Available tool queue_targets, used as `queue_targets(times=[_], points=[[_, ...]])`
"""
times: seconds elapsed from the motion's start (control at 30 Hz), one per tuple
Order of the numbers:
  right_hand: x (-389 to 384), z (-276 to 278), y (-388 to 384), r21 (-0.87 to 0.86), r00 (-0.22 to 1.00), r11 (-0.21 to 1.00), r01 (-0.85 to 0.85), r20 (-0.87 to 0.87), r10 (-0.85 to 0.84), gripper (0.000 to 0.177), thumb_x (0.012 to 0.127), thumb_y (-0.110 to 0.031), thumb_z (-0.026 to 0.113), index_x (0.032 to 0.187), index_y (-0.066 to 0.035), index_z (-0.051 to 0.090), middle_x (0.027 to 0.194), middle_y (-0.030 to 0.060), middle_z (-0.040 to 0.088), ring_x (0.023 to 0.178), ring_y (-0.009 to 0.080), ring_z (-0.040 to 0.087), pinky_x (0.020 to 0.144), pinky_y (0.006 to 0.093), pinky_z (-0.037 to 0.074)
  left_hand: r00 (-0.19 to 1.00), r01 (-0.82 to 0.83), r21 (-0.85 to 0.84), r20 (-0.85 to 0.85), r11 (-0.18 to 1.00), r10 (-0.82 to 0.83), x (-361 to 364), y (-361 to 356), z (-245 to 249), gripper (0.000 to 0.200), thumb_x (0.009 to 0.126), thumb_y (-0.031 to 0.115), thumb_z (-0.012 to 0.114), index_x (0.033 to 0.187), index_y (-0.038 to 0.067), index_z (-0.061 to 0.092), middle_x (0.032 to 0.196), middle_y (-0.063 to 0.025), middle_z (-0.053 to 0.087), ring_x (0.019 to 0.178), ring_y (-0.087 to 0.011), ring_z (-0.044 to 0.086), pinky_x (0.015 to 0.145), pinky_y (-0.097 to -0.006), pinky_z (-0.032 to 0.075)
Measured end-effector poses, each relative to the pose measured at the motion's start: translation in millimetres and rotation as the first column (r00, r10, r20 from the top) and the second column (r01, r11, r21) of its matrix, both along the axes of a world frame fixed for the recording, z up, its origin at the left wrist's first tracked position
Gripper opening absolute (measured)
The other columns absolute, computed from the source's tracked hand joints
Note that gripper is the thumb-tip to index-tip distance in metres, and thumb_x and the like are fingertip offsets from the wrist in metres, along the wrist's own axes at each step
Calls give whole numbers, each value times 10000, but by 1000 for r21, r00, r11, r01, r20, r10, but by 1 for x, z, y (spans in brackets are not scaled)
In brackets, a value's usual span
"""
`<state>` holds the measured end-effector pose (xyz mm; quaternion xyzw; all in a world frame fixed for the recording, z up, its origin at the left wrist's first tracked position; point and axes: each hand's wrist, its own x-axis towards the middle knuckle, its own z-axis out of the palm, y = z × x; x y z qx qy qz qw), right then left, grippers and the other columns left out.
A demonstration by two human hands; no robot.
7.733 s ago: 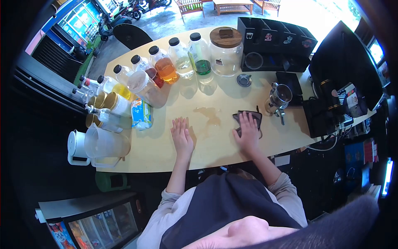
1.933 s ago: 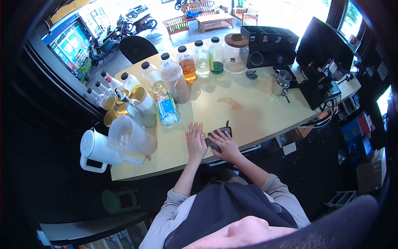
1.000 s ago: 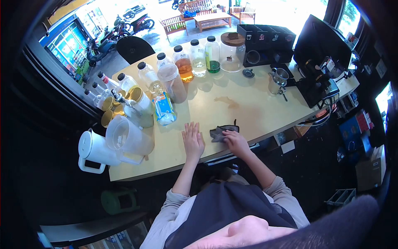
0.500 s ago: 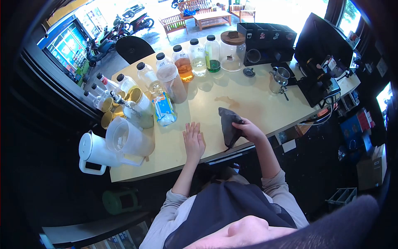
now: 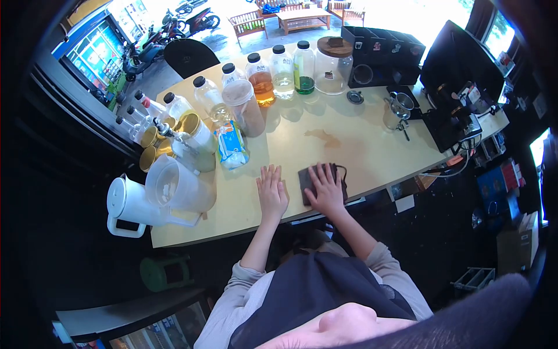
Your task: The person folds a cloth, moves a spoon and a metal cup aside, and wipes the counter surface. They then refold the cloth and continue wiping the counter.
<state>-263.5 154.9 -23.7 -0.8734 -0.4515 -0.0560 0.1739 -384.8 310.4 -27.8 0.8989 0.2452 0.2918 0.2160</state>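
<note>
sleeves: light grey, long | apron: dark navy

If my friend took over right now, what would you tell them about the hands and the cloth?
Left hand: open, flat on the table, holding nothing.
Right hand: open, pressed flat on the dark cloth near the table's front edge.
Done: the cloth lies flat under the right hand, beside the left hand.
Left: the brown spill farther back is not yet wiped; it is apart from the cloth.
</note>
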Motion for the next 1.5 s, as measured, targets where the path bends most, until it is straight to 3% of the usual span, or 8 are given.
queue_targets(times=[0.17,0.57,0.8,0.93,0.97,1.07,1.27,1.5], points=[[-19,25,-26,-86,916,915,-395,43,399,604,960,-499,507,1519,-303,389,1619,98,278,1509,328,209,1184,621,119,1000,-10,-25,15,1000,10,-2,-1,3,474,1024,228,367,1471,101,457,1544,-169,392,1488,-392,238,1183,-594,166],[50,3,119,39,948,948,-317,33,315,864,831,-710,542,1502,-180,417,1583,133,336,1492,322,236,1196,578,101,993,-94,-83,68,992,99,-6,1,2,492,1033,239,332,1480,64,440,1544,-165,396,1494,-390,227,1192,-572,156],[12,5,135,19,883,886,-463,99,459,687,875,-458,586,1478,-156,452,1549,139,391,1455,323,313,1190,561,159,981,-105,-164,147,981,129,-28,-6,4,487,1052,253,304,1466,43,451,1526,-161,435,1483,-388,263,1194,-557,166],[-40,8,83,-49,607,606,-794,-23,794,585,887,-368,569,1441,-191,511,1532,115,429,1476,290,299,1205,539,158,962,-169,-187,181,968,203,-63,5,13,490,1051,261,307,1458,34,458,1507,-161,460,1470,-395,291,1189,-555,188],[-39,6,69,93,548,551,-829,-66,834,583,896,-356,560,1456,-212,492,1546,98,413,1484,278,289,1214,525,152,959,-200,-179,168,963,231,-74,9,22,480,1059,248,291,1441,19,471,1484,-165,487,1455,-388,325,1189,-532,216],[-11,3,75,-86,665,660,-746,-44,746,566,922,-352,541,1469,-221,474,1557,94,394,1478,279,296,1212,516,159,944,-248,-209,167,946,285,-109,21,37,492,1078,269,255,1394,-3,516,1423,-184,544,1415,-376,400,1184,-494,261],[-34,-2,131,31,905,905,-424,61,422,575,959,-352,512,1501,-181,420,1573,101,365,1481,299,270,1202,545,144,918,-341,-183,147,922,369,-146,22,34,489,1079,263,258,1377,-14,530,1399,-194,561,1406,-376,413,1178,-477,284],[-125,4,114,46,636,637,-769,-35,771,496,915,-295,556,1393,-164,550,1518,91,446,1460,272,324,1202,504,184,923,-306,-150,195,940,332,-134,31,39,449,1056,196,305,1386,-22,516,1423,-185,541,1424,-398,373,1170,-484,285]])
